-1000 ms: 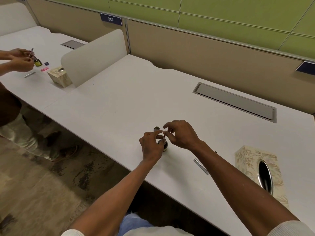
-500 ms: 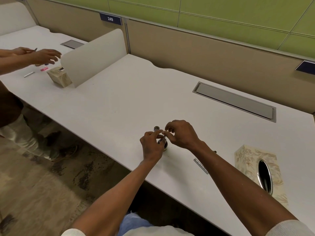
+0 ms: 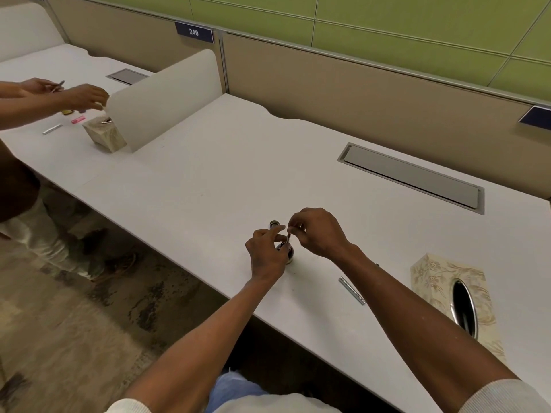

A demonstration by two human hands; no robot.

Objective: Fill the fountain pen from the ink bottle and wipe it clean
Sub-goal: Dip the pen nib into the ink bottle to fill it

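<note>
Both hands meet over the ink bottle [image 3: 288,254] near the desk's [image 3: 208,186] front edge: bottle steadied by curled left hand [image 3: 266,254], pen [image 3: 288,238] pinched upright by right hand [image 3: 316,232], nib presumably dipped for filling; tissue box [image 3: 432,281] kept right for wiping

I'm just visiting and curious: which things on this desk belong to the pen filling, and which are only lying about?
In use:
fountain pen, pinched by right hand
ink bottle, by left hand
bottle cap
tissue box, probably for wiping
metal pen part

Lying about:
cable hatch
divider panel
</note>
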